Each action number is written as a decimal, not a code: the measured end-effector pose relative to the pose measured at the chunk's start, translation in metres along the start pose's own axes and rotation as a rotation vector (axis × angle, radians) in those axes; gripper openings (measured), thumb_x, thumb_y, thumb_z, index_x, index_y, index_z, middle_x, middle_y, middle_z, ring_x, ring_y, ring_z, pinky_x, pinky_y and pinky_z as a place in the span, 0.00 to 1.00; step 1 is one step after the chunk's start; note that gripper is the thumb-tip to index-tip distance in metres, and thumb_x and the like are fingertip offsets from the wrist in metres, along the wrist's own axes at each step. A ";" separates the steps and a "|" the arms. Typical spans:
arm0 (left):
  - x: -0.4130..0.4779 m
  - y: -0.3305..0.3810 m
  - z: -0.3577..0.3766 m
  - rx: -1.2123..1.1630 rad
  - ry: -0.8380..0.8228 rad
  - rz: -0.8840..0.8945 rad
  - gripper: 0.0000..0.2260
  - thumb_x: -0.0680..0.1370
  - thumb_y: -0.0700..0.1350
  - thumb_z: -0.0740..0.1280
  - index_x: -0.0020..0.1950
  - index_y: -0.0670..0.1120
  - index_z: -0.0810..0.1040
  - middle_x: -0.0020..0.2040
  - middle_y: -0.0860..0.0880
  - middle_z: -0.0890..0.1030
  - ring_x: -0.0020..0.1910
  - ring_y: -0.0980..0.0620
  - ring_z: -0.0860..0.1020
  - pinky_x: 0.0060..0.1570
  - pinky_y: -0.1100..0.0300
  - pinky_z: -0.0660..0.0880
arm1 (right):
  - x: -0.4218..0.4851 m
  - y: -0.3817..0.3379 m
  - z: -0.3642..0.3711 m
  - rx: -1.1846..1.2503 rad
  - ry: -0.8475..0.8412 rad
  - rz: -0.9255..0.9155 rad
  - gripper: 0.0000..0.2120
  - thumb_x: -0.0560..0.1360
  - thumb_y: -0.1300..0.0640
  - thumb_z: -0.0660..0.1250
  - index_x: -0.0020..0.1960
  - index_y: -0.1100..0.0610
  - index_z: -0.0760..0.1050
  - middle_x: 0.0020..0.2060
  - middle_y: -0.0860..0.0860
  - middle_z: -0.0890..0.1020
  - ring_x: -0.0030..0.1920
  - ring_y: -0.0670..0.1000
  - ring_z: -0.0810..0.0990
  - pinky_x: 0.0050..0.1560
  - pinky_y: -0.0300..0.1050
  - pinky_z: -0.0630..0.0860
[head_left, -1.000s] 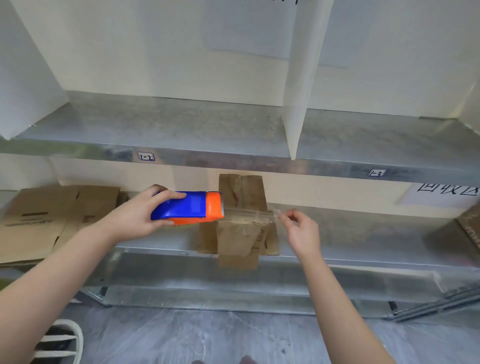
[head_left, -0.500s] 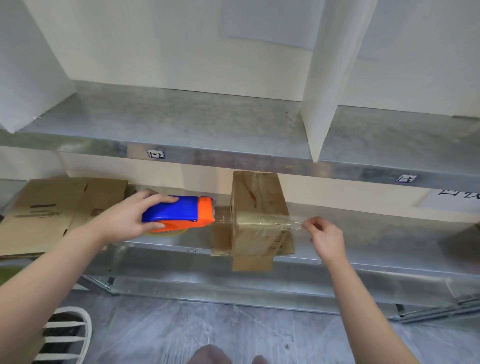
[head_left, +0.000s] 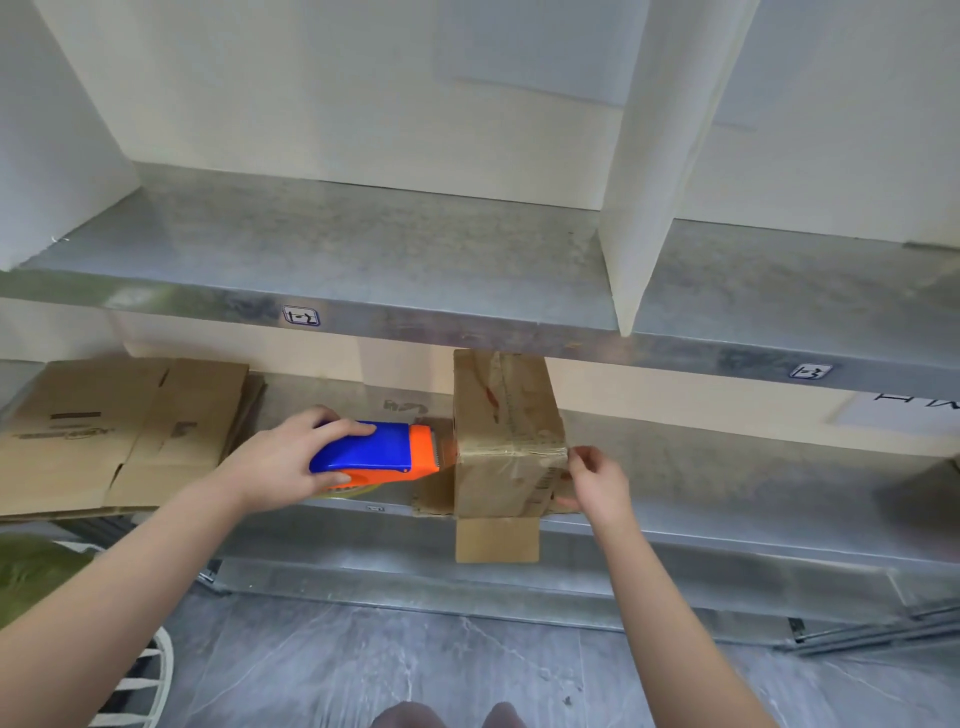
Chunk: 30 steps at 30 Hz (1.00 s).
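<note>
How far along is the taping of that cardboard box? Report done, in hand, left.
Done: a clear tape strip lies across the top of the cardboard box. In hand: the left hand grips the blue-and-orange tape dispenser at the box's left edge; the right hand holds the strip's end at the right edge. Left, probably: cutting the tape and pressing it down; the front flap hangs down unsealed.

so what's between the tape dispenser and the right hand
The cardboard box, with clear tape running across its top from the tape dispenser, in the head view.

Box (head_left: 506, 415) top behind shelf edge (head_left: 467, 325), tape roll (head_left: 353, 488) mostly under dispenser (head_left: 369, 452)
</note>
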<state>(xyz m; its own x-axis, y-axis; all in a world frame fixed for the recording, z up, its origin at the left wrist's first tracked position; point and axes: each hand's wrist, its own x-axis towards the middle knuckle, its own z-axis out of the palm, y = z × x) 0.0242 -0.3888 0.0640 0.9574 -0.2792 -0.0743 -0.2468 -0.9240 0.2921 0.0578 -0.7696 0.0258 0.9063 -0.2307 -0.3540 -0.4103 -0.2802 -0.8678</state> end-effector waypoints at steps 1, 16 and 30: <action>0.001 0.002 0.000 0.015 0.004 0.002 0.27 0.75 0.59 0.68 0.71 0.67 0.61 0.62 0.56 0.68 0.61 0.53 0.70 0.51 0.56 0.73 | -0.003 0.000 0.001 0.032 0.003 0.009 0.15 0.79 0.54 0.66 0.62 0.59 0.73 0.54 0.55 0.80 0.51 0.55 0.81 0.42 0.50 0.84; -0.013 0.010 -0.013 0.068 0.003 -0.092 0.28 0.75 0.58 0.68 0.72 0.67 0.60 0.64 0.56 0.66 0.61 0.53 0.70 0.48 0.58 0.72 | -0.011 -0.018 0.011 -0.401 -0.250 -0.522 0.24 0.80 0.49 0.64 0.74 0.45 0.65 0.77 0.42 0.57 0.76 0.45 0.59 0.70 0.36 0.58; -0.027 -0.009 -0.027 0.205 -0.032 -0.022 0.27 0.77 0.54 0.67 0.73 0.66 0.61 0.66 0.49 0.67 0.60 0.48 0.72 0.44 0.57 0.72 | -0.016 -0.024 0.006 -0.408 -0.252 -0.454 0.23 0.78 0.50 0.67 0.72 0.44 0.69 0.76 0.39 0.59 0.64 0.49 0.74 0.56 0.24 0.60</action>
<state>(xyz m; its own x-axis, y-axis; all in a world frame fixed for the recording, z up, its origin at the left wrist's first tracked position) 0.0050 -0.3657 0.0886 0.9585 -0.2631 -0.1097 -0.2540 -0.9630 0.0897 0.0540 -0.7537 0.0497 0.9739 0.2049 -0.0975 0.0581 -0.6406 -0.7657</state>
